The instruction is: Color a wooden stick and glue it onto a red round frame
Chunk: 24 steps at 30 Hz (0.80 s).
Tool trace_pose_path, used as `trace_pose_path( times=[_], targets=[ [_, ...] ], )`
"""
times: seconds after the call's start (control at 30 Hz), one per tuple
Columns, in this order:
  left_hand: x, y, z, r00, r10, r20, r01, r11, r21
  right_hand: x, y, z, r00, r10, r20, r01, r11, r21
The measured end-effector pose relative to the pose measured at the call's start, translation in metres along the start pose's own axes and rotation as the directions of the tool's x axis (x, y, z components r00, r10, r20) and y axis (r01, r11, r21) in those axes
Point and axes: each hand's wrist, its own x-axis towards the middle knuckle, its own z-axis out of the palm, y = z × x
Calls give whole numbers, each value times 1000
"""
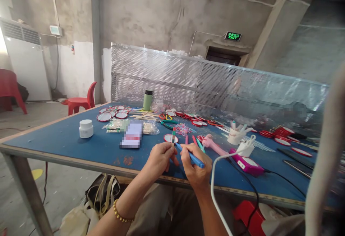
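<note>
My left hand (pixel 159 157) is closed around a thin stick (pixel 174 132), which stands upright with red and green bands at its top. My right hand (pixel 198 167) grips a blue marker pen (pixel 196 160), its tip pointing left toward the stick, close to my left fingers. Whether the tip touches the stick I cannot tell. Just behind the stick lies a round white disc with a red rim (pixel 167 138). Several coloured pens (pixel 194 140) lie beyond my right hand, beside a pink glue gun (pixel 212 144).
On the blue table (pixel 61 148) are a white jar (pixel 86 129), a phone (pixel 131 135), bagged sticks (pixel 151 127), a green bottle (pixel 147 100) and red-rimmed discs (pixel 104 116). To the right, a white cable (pixel 214 178) hangs near my forearm by a purple box (pixel 248 164).
</note>
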Motion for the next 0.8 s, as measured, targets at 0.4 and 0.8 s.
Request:
trace_pose_path(
  times=[0.4, 0.8],
  targets=[
    [-1, 2, 0, 1000, 9, -15, -9, 1000, 5, 2, -2, 0, 1000, -17, 14, 17, 1000, 20],
    [0, 1, 1, 999, 25, -29, -23, 999, 47, 1, 0, 2, 999, -23, 31, 21, 997, 79]
  ],
)
